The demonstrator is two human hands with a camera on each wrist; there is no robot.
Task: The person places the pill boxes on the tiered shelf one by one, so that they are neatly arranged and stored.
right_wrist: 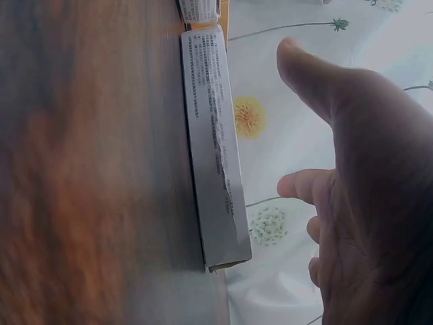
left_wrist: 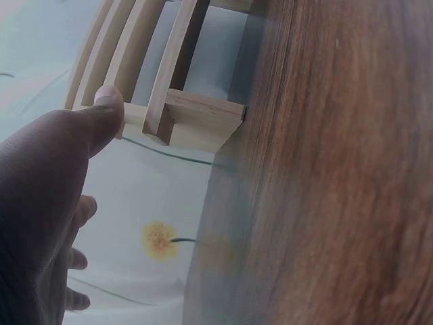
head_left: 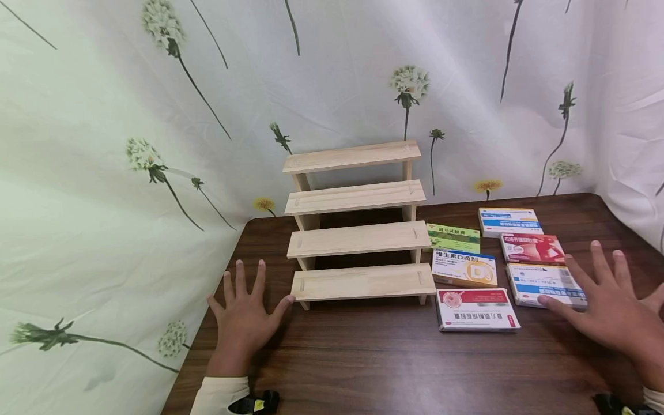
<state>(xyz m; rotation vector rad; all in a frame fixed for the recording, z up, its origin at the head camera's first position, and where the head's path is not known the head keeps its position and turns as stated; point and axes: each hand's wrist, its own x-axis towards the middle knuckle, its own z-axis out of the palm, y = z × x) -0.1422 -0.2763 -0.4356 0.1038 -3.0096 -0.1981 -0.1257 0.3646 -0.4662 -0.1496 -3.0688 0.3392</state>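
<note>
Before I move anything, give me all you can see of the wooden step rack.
The wooden step rack looks like pale, unpainted wood with visible grain: four planks rising in tiers towards the back, on side supports. It stands upright on the dark brown table, slightly angled, before the flower-print cloth; nothing rests on it. The green box lies close at its right; whether they touch is unclear. The left hand is near the lowest plank's left end; contact can't be confirmed.

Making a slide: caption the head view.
Six boxes beside a four-tier wooden shelf on a table, left hand and right hand open.
</note>
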